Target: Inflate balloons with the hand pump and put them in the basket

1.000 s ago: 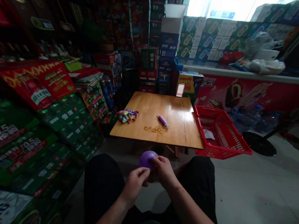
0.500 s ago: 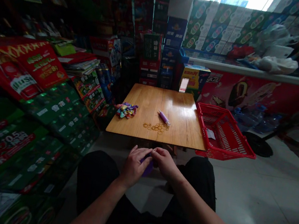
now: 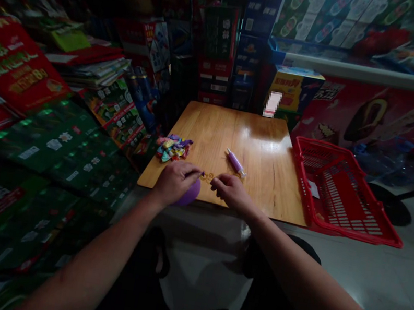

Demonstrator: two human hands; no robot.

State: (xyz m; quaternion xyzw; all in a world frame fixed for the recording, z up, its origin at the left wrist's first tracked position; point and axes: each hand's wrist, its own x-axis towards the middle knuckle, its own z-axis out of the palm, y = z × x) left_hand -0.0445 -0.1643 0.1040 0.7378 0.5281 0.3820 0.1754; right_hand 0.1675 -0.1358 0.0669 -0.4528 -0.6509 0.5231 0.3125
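Observation:
A small inflated purple balloon (image 3: 187,194) hangs at the table's front edge, and my left hand (image 3: 175,180) is closed around its neck. The purple tip of the neck pokes out above my thumb and finger. My right hand (image 3: 228,188) is over the front of the table with its fingers curled in, right by loose tan rubber bands (image 3: 209,177). What its fingertips hold, if anything, is hidden. Behind that hand lies a purple balloon pump (image 3: 236,162). To the left is a pile of uninflated balloons (image 3: 173,148) in several colours.
The small wooden table (image 3: 211,129) stands before my knees. A red shopping basket (image 3: 346,199) adjoins its right side. Stacked green cartons (image 3: 51,160) rise at the left, and a yellow-and-blue box (image 3: 295,88) stands behind the table beside a chest freezer (image 3: 363,73).
Both hands have moved from above my lap forward to the table edge and come apart. The balloon has travelled with my left hand. The view has shifted closer to the table.

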